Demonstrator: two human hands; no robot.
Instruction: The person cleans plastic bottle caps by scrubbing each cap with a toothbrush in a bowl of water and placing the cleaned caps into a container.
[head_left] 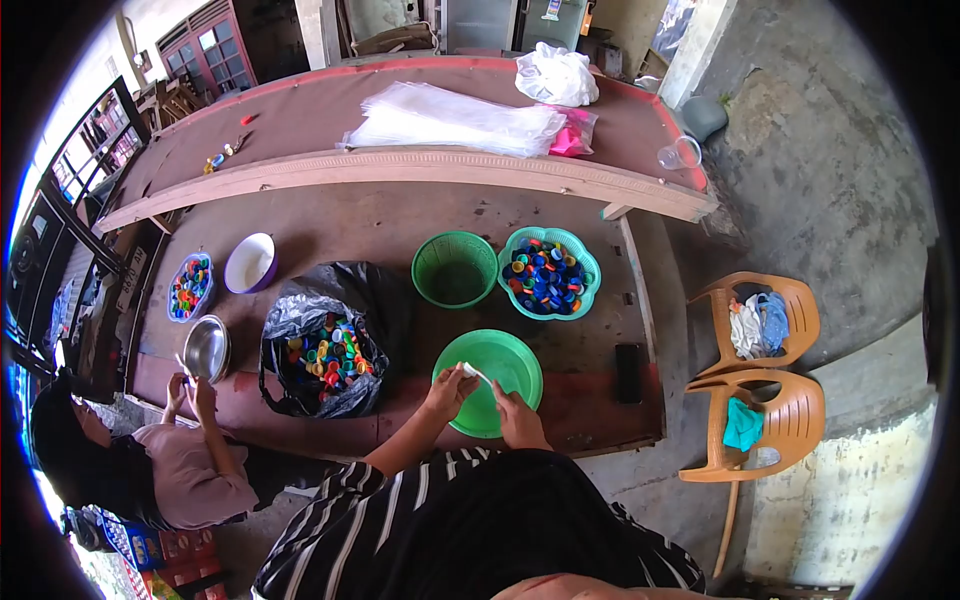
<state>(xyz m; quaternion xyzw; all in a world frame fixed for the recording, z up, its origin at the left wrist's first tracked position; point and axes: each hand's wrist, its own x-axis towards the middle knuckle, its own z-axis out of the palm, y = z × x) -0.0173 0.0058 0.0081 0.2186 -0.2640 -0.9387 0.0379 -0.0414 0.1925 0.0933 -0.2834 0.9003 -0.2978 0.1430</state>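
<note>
Over a light green basin (515,362) on the table, my left hand (450,390) is closed round a small white object (470,369). My right hand (518,418), also closed, grips a thin pale tool (485,379) whose far end meets the white object. Left of the basin, a black plastic bag (285,392) holds many coloured bottle caps (330,352). Behind the basin stand an empty-looking green basket (453,268) and a teal bowl (592,290) full of mostly blue caps.
At the left, a co-worker (190,465) works near a steel bowl (208,350), a purple bowl (250,263) and a small tub of caps (190,287). A raised shelf (300,115) bears plastic bags (450,118). Two orange chairs (800,425) stand right of the table.
</note>
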